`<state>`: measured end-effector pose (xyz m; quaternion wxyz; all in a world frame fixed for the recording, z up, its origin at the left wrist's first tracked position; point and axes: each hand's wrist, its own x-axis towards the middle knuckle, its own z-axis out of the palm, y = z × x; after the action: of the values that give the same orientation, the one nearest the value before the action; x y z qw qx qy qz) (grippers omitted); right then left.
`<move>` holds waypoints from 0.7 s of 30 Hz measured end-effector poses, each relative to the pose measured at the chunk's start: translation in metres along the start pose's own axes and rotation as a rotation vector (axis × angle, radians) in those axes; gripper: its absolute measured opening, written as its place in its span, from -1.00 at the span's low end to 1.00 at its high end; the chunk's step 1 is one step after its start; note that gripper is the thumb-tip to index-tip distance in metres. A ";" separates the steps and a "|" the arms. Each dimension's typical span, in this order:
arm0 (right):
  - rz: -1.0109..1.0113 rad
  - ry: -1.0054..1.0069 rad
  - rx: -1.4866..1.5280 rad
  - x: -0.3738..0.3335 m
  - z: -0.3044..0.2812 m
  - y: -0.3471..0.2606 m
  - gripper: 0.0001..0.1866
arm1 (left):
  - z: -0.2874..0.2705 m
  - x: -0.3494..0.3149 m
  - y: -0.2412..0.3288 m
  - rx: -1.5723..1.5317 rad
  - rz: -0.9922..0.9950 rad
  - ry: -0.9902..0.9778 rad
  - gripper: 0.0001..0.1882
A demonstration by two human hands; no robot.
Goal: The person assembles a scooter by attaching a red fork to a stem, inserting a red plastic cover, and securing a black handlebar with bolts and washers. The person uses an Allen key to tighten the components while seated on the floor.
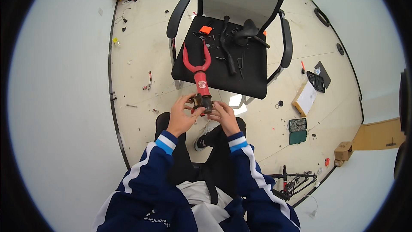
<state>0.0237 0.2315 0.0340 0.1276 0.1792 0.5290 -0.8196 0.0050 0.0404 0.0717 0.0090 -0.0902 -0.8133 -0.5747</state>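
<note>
red, glossy and two-legged, the bicycle fork [198, 66] lies with its blades on the seat of the black office chair [253, 66] and its steerer end held out over the chair's front edge toward the person. the left hand [181, 117] is clamped round the dark ring-shaped parts on that end, likely a headset bearing or cup [201, 102], and the right hand [225, 116] closes its fingers on the same stack from the other side. judging by the pose, the work looks part way: the small parts sit on the steerer but are not yet let go, and whether they are seated i cannot tell.

on the chair seat beyond lie a black saddle [248, 30], a black handlebar stem or crank [227, 49], an orange tag [206, 29] and loose small hardware. on the floor to the right sit a green tool case [297, 130], a cardboard box [305, 99] and a black bicycle frame [296, 182]. scattered bits crowd the tiles near the feet.
</note>
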 end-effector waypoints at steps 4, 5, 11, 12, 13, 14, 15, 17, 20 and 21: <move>0.075 -0.005 0.142 0.001 0.015 -0.006 -0.45 | -0.002 0.000 0.000 0.107 0.121 0.032 -0.52; 0.083 -0.002 0.143 0.000 0.019 -0.007 -0.43 | -0.004 0.000 -0.002 0.131 0.139 0.036 -0.53; 0.132 -0.014 0.230 0.001 0.014 0.007 -0.51 | 0.000 0.003 -0.001 0.123 0.152 0.024 -0.58; 0.134 -0.012 0.274 0.000 0.015 0.009 -0.54 | 0.002 0.003 -0.002 0.124 0.156 0.030 -0.59; 0.136 -0.009 0.318 0.000 0.015 0.011 -0.57 | 0.005 0.004 -0.004 0.125 0.161 0.036 -0.59; 0.136 -0.005 0.363 0.000 0.015 0.012 -0.60 | 0.007 0.006 -0.006 0.124 0.167 0.040 -0.59; 0.145 -0.003 0.383 -0.001 0.016 0.014 -0.63 | 0.007 0.005 -0.005 0.125 0.162 0.048 -0.59; 0.161 0.005 0.422 -0.001 0.017 0.018 -0.68 | 0.007 0.005 -0.002 0.125 0.155 0.063 -0.60; 0.179 -0.027 0.477 -0.016 0.011 0.036 -0.63 | 0.008 0.005 -0.001 0.130 0.141 0.067 -0.60; 0.122 -0.037 0.488 -0.034 0.020 0.041 -0.65 | 0.006 0.003 -0.005 0.134 0.137 0.070 -0.59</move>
<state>0.0681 0.1975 0.0222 0.1395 0.2215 0.3010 -0.9170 0.0016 0.0448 0.0649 0.0828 -0.1249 -0.8411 -0.5198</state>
